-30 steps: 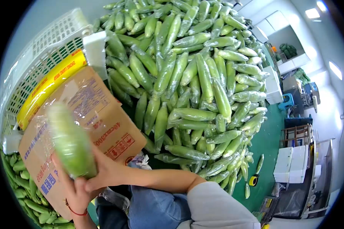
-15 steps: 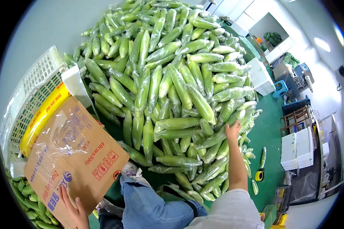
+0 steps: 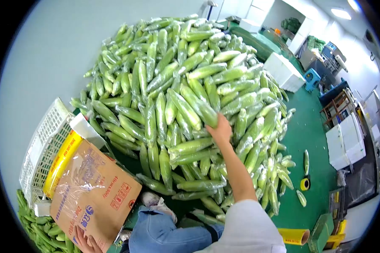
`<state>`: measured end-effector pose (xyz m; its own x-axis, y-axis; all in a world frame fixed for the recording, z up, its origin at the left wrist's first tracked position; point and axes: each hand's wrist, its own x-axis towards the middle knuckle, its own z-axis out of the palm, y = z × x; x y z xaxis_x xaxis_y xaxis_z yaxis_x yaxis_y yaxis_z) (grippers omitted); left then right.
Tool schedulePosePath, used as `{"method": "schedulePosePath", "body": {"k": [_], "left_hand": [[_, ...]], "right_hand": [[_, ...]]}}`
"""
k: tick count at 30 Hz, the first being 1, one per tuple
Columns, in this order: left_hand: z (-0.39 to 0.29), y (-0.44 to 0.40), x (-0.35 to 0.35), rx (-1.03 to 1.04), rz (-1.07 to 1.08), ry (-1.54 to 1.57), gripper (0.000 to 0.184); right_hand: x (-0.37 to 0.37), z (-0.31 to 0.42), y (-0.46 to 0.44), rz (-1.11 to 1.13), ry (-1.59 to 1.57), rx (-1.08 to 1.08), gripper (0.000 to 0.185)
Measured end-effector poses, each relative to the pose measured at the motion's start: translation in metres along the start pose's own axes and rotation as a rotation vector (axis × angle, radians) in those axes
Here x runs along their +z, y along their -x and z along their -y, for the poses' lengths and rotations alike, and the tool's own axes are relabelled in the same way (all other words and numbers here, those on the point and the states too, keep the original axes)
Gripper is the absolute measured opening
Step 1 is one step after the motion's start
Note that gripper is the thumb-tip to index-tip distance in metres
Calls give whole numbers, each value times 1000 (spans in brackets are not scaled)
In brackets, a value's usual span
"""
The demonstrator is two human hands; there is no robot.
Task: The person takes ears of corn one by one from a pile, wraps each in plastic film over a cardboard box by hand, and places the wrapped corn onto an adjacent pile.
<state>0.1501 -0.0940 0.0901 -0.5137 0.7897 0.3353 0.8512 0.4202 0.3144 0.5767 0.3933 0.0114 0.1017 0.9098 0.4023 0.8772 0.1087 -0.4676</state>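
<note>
A large heap of green ears of corn (image 3: 156,105) in their husks, wrapped in clear film, fills the middle. My right hand (image 3: 221,130) closes round the lower end of one wrapped ear of corn (image 3: 202,109) on the near face of the heap. At the lower left my left hand (image 3: 87,243), fingers spread, rests on a printed cardboard box (image 3: 101,181) and grips nothing. Clear film stretches over the cardboard from a yellow wrap roll (image 3: 63,164) along its far edge.
Beside the roll stands a white plastic crate (image 3: 48,139); unwrapped green ears (image 3: 50,232) lie below it. On the green floor to the right are a yellow tape roll (image 3: 305,183), loose ears and a yellow tube (image 3: 293,236). White foam boxes (image 3: 283,72) stand farther off.
My right hand has moved left and up across the heap and now has an ear of corn in its grasp. The view has shifted; my left hand stays on the cardboard.
</note>
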Motion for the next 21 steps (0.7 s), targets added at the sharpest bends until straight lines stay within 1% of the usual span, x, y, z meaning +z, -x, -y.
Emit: {"method": "schedulePosePath", "body": {"k": [1, 2, 4, 5, 7, 9, 10, 12, 13, 14, 16, 17, 18, 19, 20, 21], "left_hand": [[-1, 2, -2, -37, -10, 71, 47], [-1, 6, -8, -70, -7, 136, 47], [5, 19, -18, -156, 14, 228, 47], [10, 26, -19, -212, 24, 267, 46], [9, 26, -17, -292, 32, 327, 46], [6, 27, -19, -354, 44, 351, 46], [15, 31, -11, -304, 29, 316, 46], [41, 44, 12, -209, -2, 239, 46], [15, 30, -4, -24, 65, -56, 48], [27, 41, 5, -1, 71, -104, 48], [62, 71, 47, 23, 85, -209, 47], [68, 80, 56, -131, 186, 10, 47], [60, 85, 51, -323, 261, 218, 48], [49, 86, 51, -398, 167, 239, 47], [38, 78, 43, -422, 134, 179, 51], [46, 75, 45, -430, 106, 115, 55]], "right_hand": [[-9, -5, 4, -128, -163, -10, 70], [-21, -13, 2, -264, -435, -32, 65], [-65, -11, -7, -379, -780, 181, 72], [-59, -49, -27, -510, -769, 164, 81], [-77, -89, -72, -691, -313, 267, 83], [-94, -126, -93, -486, -75, 384, 82], [-96, -134, -102, -379, 43, 433, 81], [-84, -142, -101, -118, 115, 501, 71], [-80, -143, -90, 19, 156, 535, 66], [-74, -144, -76, -100, 213, 366, 60], [-50, -131, -41, -317, 302, 4, 49], [-46, -94, -14, -276, 153, -180, 42], [-42, -43, 20, -203, -28, -378, 36], [-22, -8, 59, -56, -151, -523, 34], [-5, 29, 97, 96, -289, -670, 32], [-1, 79, 132, 251, -372, -837, 30]]}}
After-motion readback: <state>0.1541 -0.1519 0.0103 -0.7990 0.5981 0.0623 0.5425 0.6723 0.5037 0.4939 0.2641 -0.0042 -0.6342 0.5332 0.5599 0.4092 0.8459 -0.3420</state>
